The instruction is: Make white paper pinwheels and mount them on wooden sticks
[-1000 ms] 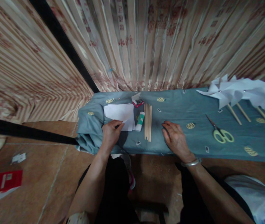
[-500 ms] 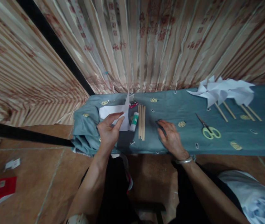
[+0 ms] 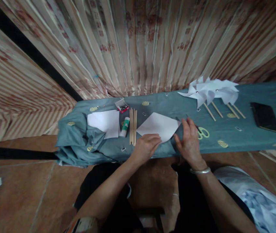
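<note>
A white sheet of paper (image 3: 156, 124) lies turned cornerwise on the cloth in front of me. Its near edge is pinched by my left hand (image 3: 145, 146), and that side curls up a little. My right hand (image 3: 189, 144) is at the sheet's right corner, thumb and fingers apart; whether it touches the paper I cannot tell. Wooden sticks (image 3: 133, 126) lie side by side just left of the sheet, with a glue stick (image 3: 125, 127) beside them. Further left is a stack of white paper (image 3: 107, 121). Scissors with green handles (image 3: 204, 133) lie partly hidden behind my right hand.
A small open red box (image 3: 122, 106) of metal bits sits behind the glue stick. Several white paper pinwheels on sticks (image 3: 225, 92) lie at the back right, and a black phone-like object (image 3: 265, 116) is beyond them. Patterned curtains (image 3: 152, 48) hang behind the cloth-covered bench (image 3: 252, 139).
My left hand has brought a sheet from the stack at left to the middle, right of the sticks. My right hand has come to its right corner. The view has shifted rightward.
</note>
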Available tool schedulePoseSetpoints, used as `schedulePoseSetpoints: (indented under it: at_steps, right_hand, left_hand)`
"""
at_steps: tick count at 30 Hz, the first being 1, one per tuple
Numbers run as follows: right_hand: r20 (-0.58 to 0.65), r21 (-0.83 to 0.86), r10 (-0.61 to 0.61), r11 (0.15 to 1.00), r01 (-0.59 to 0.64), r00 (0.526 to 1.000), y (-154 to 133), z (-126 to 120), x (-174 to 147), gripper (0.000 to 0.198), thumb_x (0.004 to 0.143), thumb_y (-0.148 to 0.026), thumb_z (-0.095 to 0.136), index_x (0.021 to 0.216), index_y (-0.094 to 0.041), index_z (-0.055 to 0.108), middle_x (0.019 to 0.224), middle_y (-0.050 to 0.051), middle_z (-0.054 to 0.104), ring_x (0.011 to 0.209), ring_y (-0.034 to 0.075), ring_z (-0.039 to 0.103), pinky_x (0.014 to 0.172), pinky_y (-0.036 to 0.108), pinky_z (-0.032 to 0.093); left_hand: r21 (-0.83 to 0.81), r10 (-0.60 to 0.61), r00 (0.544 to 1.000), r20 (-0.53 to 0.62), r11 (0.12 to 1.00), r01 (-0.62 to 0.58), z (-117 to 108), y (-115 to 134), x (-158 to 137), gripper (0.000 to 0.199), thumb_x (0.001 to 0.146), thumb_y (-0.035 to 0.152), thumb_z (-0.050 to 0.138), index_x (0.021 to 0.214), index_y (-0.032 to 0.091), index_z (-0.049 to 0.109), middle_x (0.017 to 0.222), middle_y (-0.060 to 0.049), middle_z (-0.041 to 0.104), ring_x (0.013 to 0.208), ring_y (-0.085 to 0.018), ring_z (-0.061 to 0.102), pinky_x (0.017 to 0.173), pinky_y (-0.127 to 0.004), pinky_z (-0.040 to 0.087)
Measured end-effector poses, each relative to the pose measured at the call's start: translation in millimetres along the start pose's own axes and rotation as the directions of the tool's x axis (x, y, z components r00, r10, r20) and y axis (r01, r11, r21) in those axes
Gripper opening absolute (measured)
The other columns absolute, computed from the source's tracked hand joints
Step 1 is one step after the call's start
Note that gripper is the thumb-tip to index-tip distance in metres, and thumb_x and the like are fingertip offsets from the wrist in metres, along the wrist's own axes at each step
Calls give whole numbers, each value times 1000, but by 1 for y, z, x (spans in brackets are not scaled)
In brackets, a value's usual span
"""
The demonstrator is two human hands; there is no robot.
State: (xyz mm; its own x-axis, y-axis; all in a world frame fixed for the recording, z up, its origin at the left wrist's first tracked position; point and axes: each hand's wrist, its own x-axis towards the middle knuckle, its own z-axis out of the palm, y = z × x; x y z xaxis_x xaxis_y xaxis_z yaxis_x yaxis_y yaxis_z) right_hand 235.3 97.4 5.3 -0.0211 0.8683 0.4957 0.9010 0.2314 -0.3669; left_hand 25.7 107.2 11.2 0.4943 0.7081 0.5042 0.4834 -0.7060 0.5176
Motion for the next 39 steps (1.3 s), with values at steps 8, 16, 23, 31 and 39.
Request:
schedulePoseSetpoints:
  at_steps: [8, 16, 23, 31, 39]
  right_hand:
    - [137, 45, -173, 985, 169, 975, -4, -12, -13, 42, 94, -30, 48, 135, -21, 48, 147, 17, 45, 138, 32, 38, 107, 55, 37]
    - [167, 189, -130, 977, 98, 977, 10, -7, -19, 24, 92, -21, 46, 105, -21, 67, 126, 11, 65, 121, 28, 57, 101, 51, 45]
    - [215, 282, -71, 960, 8, 974, 21, -7, -18, 26, 89, -21, 50, 107, -24, 68, 125, 9, 66, 119, 26, 59, 103, 50, 45]
    - [187, 295, -49, 956, -9, 981, 13, -13, -11, 33, 88, -24, 54, 120, -25, 61, 129, 8, 64, 123, 26, 56, 105, 50, 44]
    - [195, 395, 51, 910, -126, 980, 19, -14, -7, 21, 88, -28, 59, 106, -24, 66, 123, 9, 67, 117, 25, 61, 104, 48, 45]
  left_hand:
    - [36, -48, 993, 106, 998, 44, 20, 6, 10, 21, 94, 24, 50, 97, 17, 69, 97, -8, 75, 87, -18, 72, 80, -31, 58]
    - [-32, -50, 992, 112, 998, 54, 21, -2, 12, 18, 87, 27, 63, 101, 18, 69, 107, -9, 73, 103, -22, 68, 91, -38, 55]
    - [112, -58, 988, 145, 993, 41, 13, -22, 5, 16, 88, 18, 59, 98, 18, 71, 105, -9, 73, 112, -24, 63, 96, -44, 53]
    - [169, -48, 981, 187, 985, 17, 9, -8, 4, 18, 92, 18, 51, 95, 17, 69, 92, -9, 71, 90, -20, 68, 83, -34, 56]
    - [65, -114, 982, 152, 992, 105, 10, -9, 3, 21, 94, 21, 49, 99, 17, 69, 94, -8, 73, 89, -19, 69, 84, -32, 55]
